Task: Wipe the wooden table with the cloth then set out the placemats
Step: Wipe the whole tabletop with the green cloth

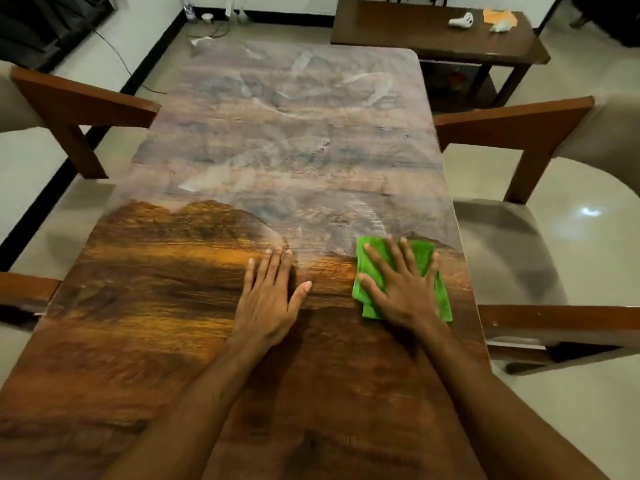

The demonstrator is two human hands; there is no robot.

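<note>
The right hand [401, 289] lies flat, palm down, on the cloth [426, 252], right of centre in the frame near the table's [156, 323] right edge. Its fingers are straight and spread wide, pressing the cloth to the wood, with no curl round it. The left hand [270, 296] lies flat on the bare wood just left of it, at mid-frame. Its fingers are straight and close together, its thumb is out to the side, and it holds nothing. Both forearms reach up from the bottom of the frame.

There is one cloth, green and folded, showing around the right hand on all sides but the wrist. The one long table is glossy brown in the lower half of the frame and hazy with whitish smears in the upper half. Four chairs are partly in view, two at the left edge [86, 102] [24, 289] and two at the right [512, 123] [554, 320]. One side table [415, 39] stands at the upper right, carrying three small things: a white object [460, 20], an orange piece [498, 15] and a pale crumpled bit [500, 28].
</note>
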